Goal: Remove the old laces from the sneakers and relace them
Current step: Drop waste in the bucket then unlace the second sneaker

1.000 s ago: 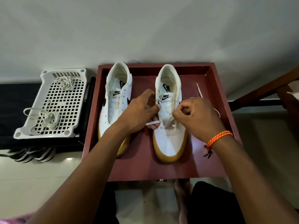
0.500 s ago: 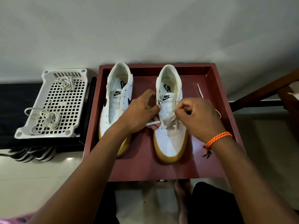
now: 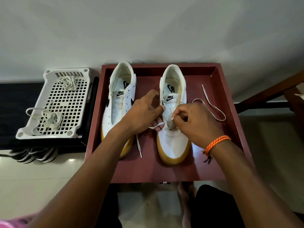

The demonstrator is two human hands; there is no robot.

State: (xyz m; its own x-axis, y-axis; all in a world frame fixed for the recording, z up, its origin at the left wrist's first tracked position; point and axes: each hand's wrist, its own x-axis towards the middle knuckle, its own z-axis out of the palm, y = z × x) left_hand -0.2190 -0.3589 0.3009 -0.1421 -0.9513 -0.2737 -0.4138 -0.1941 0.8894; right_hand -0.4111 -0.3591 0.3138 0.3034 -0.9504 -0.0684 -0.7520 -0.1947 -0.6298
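Two white sneakers with gum soles stand in a dark red tray (image 3: pixel 230 145). The left sneaker (image 3: pixel 116 104) has no lace. A white lace (image 3: pixel 212 107) runs through the lowest eyelets of the right sneaker (image 3: pixel 174 145); one end loops on the tray to the right, the other hangs down between the shoes. My left hand (image 3: pixel 141 114) grips the right sneaker's left eyelet flap, with the lace over its fingers. My right hand (image 3: pixel 192 122) pinches the lace over the tongue near the eyelets.
A white perforated plastic basket (image 3: pixel 54 102) sits left of the tray and holds two bundles of off-white laces. Striped shoes (image 3: pixel 32 155) lie below it on the tile floor. A wooden furniture piece (image 3: pixel 271 91) stands at the right. The wall is close behind the tray.
The lace end at the left has been drawn out and now hangs down between the shoes. The loop at the right lies further out. My right hand shifted slightly toward the eyelets.
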